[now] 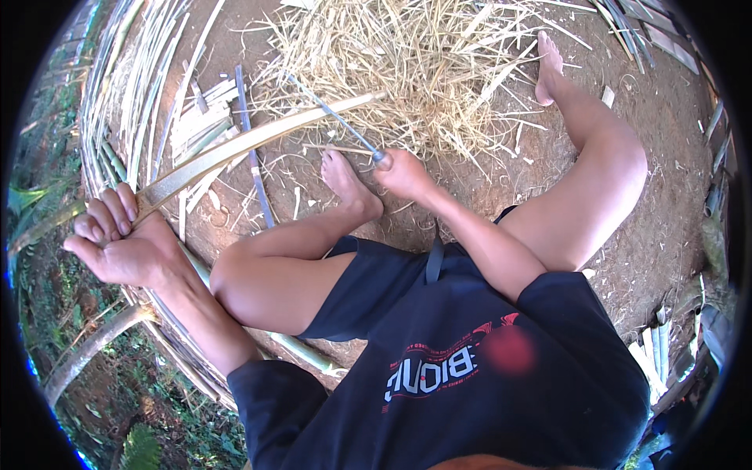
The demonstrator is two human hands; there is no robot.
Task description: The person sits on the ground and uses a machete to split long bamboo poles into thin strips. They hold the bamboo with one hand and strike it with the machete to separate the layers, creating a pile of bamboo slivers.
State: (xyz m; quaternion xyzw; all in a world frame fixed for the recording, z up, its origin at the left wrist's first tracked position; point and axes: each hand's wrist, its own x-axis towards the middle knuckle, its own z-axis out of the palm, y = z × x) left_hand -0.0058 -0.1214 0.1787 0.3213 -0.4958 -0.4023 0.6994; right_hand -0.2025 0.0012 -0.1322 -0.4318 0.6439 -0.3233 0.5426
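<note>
A long pale bamboo strip (227, 149) slants up and right from my left hand (125, 243), whose fingers curl round its near end with the palm turned up. My right hand (403, 174) is closed round the handle of a knife (337, 116). Its narrow blade points up and left and crosses the strip close to the far end; whether the two touch I cannot tell. A thin sliver (333, 147) lies or sticks out just left of my right fist, beside my bare left foot (345, 182).
A heap of curly bamboo shavings (415, 63) covers the ground ahead. Long split strips (129, 86) lie at the left, with short flat pieces (205, 117) and a dark strip (254, 157) nearby. Green plants (94, 345) grow at the lower left. More split pieces (656, 348) lie at the right.
</note>
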